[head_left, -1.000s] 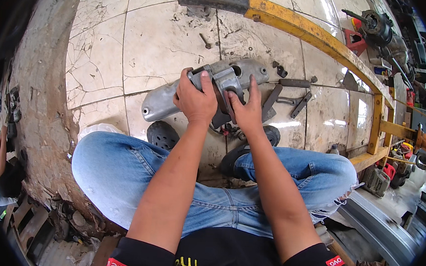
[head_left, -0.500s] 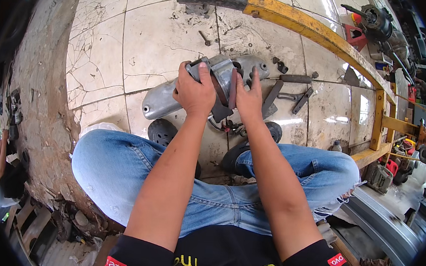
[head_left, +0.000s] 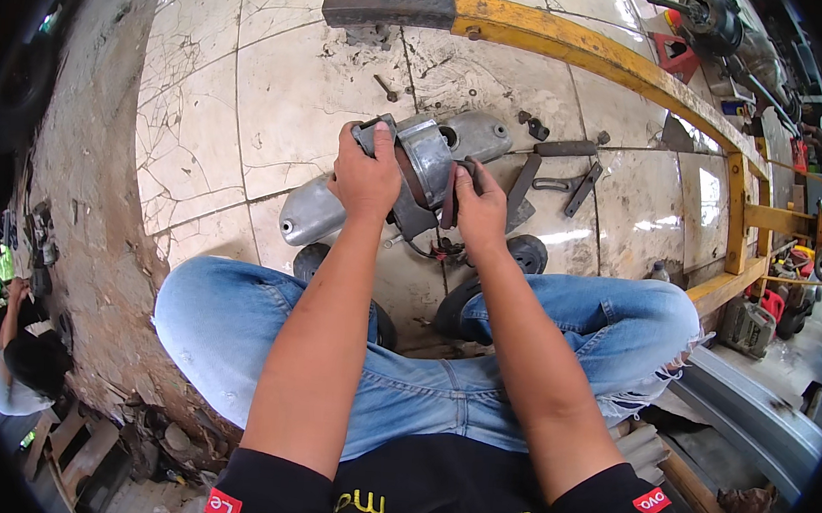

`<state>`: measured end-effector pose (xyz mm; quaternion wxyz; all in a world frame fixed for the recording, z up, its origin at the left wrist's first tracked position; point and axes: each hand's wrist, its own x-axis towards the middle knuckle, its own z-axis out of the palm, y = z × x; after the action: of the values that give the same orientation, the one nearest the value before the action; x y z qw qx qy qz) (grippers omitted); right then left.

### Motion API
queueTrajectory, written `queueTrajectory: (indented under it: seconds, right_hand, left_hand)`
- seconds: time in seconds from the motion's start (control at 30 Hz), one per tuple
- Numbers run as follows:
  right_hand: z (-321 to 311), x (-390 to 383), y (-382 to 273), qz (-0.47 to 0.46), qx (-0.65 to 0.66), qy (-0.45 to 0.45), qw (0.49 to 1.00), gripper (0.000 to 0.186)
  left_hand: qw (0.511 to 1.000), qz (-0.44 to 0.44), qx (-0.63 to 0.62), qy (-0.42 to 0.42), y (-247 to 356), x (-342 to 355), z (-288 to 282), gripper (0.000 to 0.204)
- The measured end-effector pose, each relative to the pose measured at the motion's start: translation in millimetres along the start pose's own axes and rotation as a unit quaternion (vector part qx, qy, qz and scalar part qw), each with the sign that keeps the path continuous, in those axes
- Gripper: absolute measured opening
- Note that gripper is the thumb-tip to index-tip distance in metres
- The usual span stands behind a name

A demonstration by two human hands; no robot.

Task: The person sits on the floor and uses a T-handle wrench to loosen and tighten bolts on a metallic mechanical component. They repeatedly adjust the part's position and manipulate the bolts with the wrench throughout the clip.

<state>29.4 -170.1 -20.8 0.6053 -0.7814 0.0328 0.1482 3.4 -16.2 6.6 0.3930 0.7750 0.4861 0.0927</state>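
My left hand [head_left: 367,172] is wrapped round the dark grey, block-like end of a silver metal housing [head_left: 425,150]. The housing is rounded, with a brown band along its near side; I cannot tell its exact kind. My right hand [head_left: 482,202] has its fingers curled at the housing's right side, gripping a reddish-brown strip [head_left: 450,198] with a dark edge. Beneath the housing lies a long grey metal casting [head_left: 311,213] with rounded ends, each with a hole. A dark grey flat piece [head_left: 414,221] sits below the housing, partly hidden.
Right of the casting lie a dark-handled tool [head_left: 567,148], a slotted metal bracket [head_left: 582,190] and a dark flat bar [head_left: 523,178]. A bolt [head_left: 386,88] lies beyond on the tiles. A yellow steel frame [head_left: 578,54] arches across the far right. Another person [head_left: 24,344] is at far left.
My right fingers, stretched out against the strip before, are now curled round it. My left hand keeps its grip on the block-like end. The whole view has shifted slightly.
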Motion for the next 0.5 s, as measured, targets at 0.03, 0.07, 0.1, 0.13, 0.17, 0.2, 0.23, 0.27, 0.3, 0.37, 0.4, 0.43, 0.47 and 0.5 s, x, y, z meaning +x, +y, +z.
queueTrajectory:
  seconds: [0.03, 0.07, 0.1, 0.13, 0.17, 0.2, 0.23, 0.27, 0.3, 0.37, 0.4, 0.43, 0.47, 0.5]
  right_hand:
    - [-7.0, 1.8, 1.1, 0.017, 0.005, 0.000, 1.000, 0.042]
    - [-12.9, 3.8, 2.5, 0.033, 0.011, 0.001, 0.999, 0.039]
    - [-15.8, 6.5, 4.2, 0.036, 0.033, 0.030, 0.998, 0.034]
    - [-17.7, 8.4, 5.8, 0.042, 0.056, 0.061, 0.996, 0.030]
    - [-20.3, 9.3, 7.7, 0.047, 0.078, 0.092, 0.992, 0.028]
    - [-25.1, 9.2, 9.6, 0.074, 0.098, 0.096, 0.988, 0.028]
    - [-26.4, 9.2, 11.3, 0.092, 0.115, 0.092, 0.985, 0.028]
    - [-28.1, 10.1, 13.0, 0.110, 0.130, 0.089, 0.981, 0.028]
    - [-29.4, 10.0, 14.6, 0.126, 0.145, 0.085, 0.978, 0.028]
    - [-29.1, 5.5, 6.9, 0.112, 0.143, 0.051, 0.982, 0.026]
    - [-26.1, 5.0, 5.0, 0.102, 0.138, 0.044, 0.984, 0.025]
    - [-24.3, 4.7, 5.9, 0.091, 0.133, 0.037, 0.986, 0.025]
    - [-20.6, 5.8, 8.2, 0.057, 0.140, 0.042, 0.988, 0.024]
    - [-20.3, 5.7, 9.8, 0.061, 0.143, 0.033, 0.987, 0.024]
  left_hand:
    - [1.000, 0.007, -0.003, -0.010, -0.7, 2.2, -0.9, 0.062]
    - [1.000, 0.014, -0.005, -0.021, -1.0, 4.6, -1.5, 0.063]
    - [0.999, 0.022, -0.007, -0.033, -1.0, 7.2, -1.9, 0.064]
    - [0.999, 0.026, -0.010, -0.036, -2.0, 9.9, -1.8, 0.065]
    - [0.999, 0.030, -0.012, -0.039, -2.5, 12.9, -1.7, 0.066]
    - [0.998, 0.034, -0.015, -0.042, -2.9, 15.9, -1.6, 0.067]
    - [0.998, 0.041, -0.016, -0.039, -6.4, 19.4, -1.2, 0.067]
    - [0.998, 0.046, -0.019, -0.037, -10.4, 22.9, 1.1, 0.068]
    - [0.998, 0.052, -0.022, -0.034, -14.1, 26.8, 3.0, 0.068]
    - [0.997, 0.054, -0.039, -0.046, -15.4, 26.4, 2.8, 0.068]
    - [0.997, 0.056, -0.041, -0.047, -15.9, 26.4, 2.7, 0.067]
    - [0.996, 0.057, -0.044, -0.048, -15.4, 25.5, 3.4, 0.067]
    - [0.996, 0.058, -0.048, -0.045, -14.5, 25.0, 4.5, 0.066]
    - [0.996, 0.060, -0.052, -0.051, -13.0, 26.0, 5.5, 0.066]
